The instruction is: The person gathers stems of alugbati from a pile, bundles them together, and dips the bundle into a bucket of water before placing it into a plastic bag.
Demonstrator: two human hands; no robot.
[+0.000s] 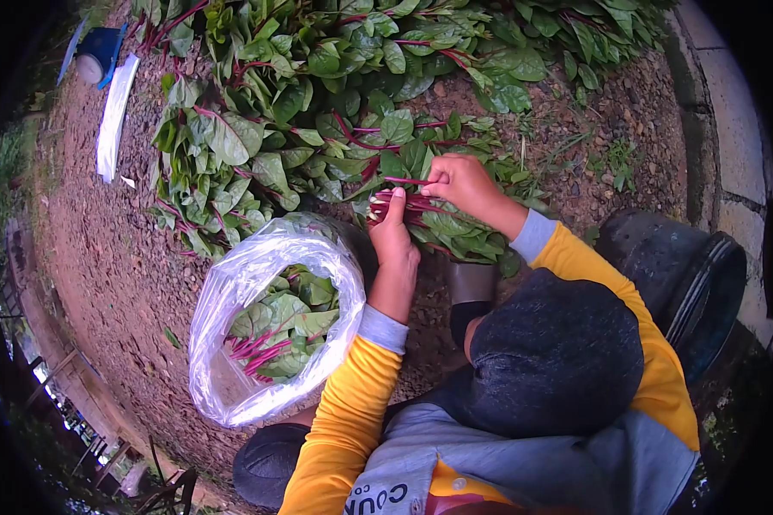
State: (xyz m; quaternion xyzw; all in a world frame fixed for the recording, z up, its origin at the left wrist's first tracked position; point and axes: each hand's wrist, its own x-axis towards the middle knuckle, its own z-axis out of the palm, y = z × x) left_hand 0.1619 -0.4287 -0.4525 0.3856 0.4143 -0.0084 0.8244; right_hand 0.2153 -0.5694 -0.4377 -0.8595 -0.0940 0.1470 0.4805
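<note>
Bunch of red stems [416,209] was clasped in left hand [394,240]; right hand [460,182] pinched one stem [401,180] — recommended: keep ends level, squeeze lightly.

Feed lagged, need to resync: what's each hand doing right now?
Left hand: closed around a bunch of red-stemmed green leaves.
Right hand: pinching one thin red stem.
</note>
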